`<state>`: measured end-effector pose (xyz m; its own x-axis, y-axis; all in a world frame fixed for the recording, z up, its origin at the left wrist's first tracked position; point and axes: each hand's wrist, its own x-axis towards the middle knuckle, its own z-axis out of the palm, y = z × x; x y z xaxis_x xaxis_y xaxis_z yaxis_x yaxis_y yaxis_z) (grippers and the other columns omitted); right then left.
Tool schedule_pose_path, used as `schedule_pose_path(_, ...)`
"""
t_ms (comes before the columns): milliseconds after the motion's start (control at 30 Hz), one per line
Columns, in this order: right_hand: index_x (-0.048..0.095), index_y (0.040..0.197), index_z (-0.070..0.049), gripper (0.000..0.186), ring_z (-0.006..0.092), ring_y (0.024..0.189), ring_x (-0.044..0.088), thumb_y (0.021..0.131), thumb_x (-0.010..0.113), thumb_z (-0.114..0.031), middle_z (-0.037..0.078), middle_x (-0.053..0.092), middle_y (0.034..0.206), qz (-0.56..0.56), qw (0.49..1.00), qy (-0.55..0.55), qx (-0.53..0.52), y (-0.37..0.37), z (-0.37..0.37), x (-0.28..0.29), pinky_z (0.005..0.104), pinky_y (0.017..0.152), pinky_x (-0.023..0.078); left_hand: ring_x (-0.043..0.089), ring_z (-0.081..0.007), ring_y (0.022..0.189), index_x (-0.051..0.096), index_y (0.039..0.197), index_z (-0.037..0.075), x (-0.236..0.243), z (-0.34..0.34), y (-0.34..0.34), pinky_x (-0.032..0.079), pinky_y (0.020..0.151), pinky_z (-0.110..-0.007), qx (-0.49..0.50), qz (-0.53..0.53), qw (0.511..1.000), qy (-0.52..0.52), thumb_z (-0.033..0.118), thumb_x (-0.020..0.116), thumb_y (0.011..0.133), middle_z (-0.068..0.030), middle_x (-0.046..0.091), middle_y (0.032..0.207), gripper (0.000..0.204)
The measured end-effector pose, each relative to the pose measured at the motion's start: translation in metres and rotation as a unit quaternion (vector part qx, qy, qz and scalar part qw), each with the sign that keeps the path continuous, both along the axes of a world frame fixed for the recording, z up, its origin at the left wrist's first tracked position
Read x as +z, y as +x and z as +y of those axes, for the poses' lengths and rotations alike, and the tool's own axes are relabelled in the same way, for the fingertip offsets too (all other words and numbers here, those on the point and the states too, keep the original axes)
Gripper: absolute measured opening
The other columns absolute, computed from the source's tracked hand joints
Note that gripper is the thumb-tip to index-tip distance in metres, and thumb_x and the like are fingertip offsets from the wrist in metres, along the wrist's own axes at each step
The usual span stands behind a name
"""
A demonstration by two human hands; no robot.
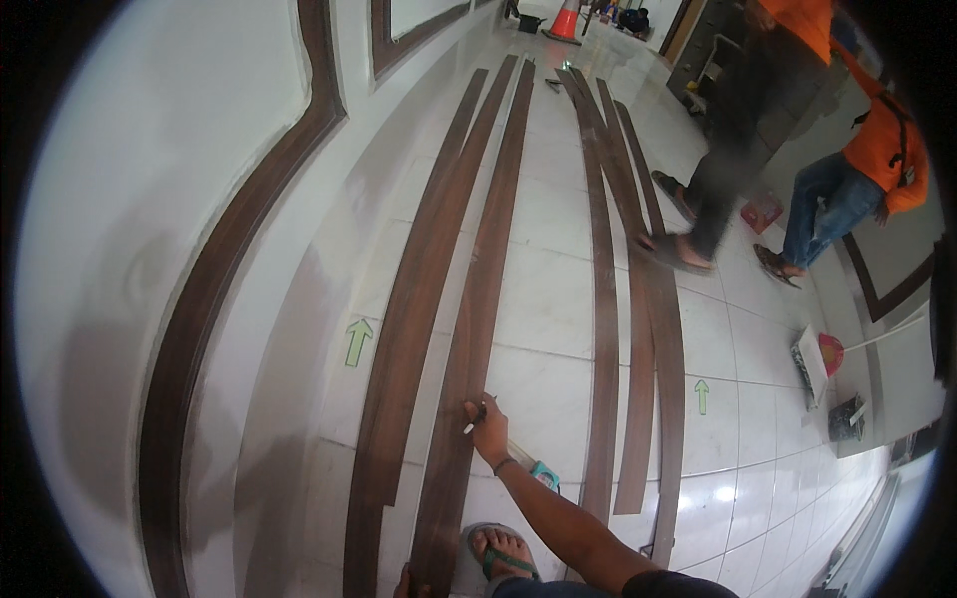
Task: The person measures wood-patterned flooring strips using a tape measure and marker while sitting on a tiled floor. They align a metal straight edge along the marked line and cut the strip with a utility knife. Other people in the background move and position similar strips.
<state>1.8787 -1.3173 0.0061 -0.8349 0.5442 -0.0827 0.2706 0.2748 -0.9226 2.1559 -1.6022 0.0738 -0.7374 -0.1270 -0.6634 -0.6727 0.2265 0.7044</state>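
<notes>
A pen (pixel 475 419), black and white, is pinched in my right hand (pixel 488 431), which rests low over a long brown wood strip (pixel 478 329) on the floor. Beside that wrist lies a teal tape measure (pixel 544 475); part of its pale blade shows next to my forearm. Only a few fingers of my left hand (pixel 406 580) appear at the lower edge, against the near end of the same strip; their grip is hidden. More brown strips (pixel 409 329) lie alongside on the left, and another group (pixel 602 349) lies to the right.
Two people in orange tops stand at the right; one person's foot (pixel 683 251) is on the right-hand strips. A dustpan (pixel 812 364) and a dark container (pixel 847 419) sit by the right wall. An orange cone (pixel 564 22) stands far back. Brown moulding (pixel 189 369) frames the left wall.
</notes>
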Motion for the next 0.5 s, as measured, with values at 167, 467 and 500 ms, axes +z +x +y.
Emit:
schedule_pose_path(167, 0.059, 0.13, 0.0, 0.045, 0.0411, 0.089, 0.074, 0.102, 0.067, -0.034, 0.023, 0.074, 0.092, -0.031, 0.999, 0.04, 0.021, 0.002, 0.008, -0.017, 0.0458, 0.074, 0.057, 0.062, -0.0267, 0.117, 0.048, 0.152, -0.001, -0.027, -0.011, 0.006, 0.053, 0.093, -0.036, -0.128, 0.068, 0.984, -0.102, 0.013, 0.057, 0.104, -0.0213, 0.063, 0.136, 0.051)
schedule_pose_path(467, 0.061, 0.123, -0.001, 0.04, 0.0382, 0.077, 0.073, 0.1, 0.069, -0.033, 0.021, 0.073, 0.084, 0.015, 0.994, 0.102, 0.024, -0.002, 0.028, -0.053, 0.0461, 0.066, 0.056, 0.065, -0.0281, 0.113, 0.045, 0.156, 0.003, -0.009, 0.006, -0.014, 0.055, 0.089, -0.035, -0.088, 0.018, 0.995, -0.048, 0.01, 0.058, 0.103, -0.0216, 0.063, 0.138, 0.055)
schedule_pose_path(500, 0.061, 0.123, -0.001, 0.04, 0.0382, 0.077, 0.073, 0.1, 0.069, -0.033, 0.021, 0.073, 0.084, 0.015, 0.995, 0.094, 0.028, -0.006, 0.017, -0.045, 0.0461, 0.066, 0.056, 0.065, -0.0281, 0.113, 0.045, 0.156, 0.003, -0.004, 0.003, -0.018, 0.055, 0.089, -0.035, -0.085, 0.017, 0.995, -0.056, 0.01, 0.058, 0.103, -0.0216, 0.063, 0.138, 0.055)
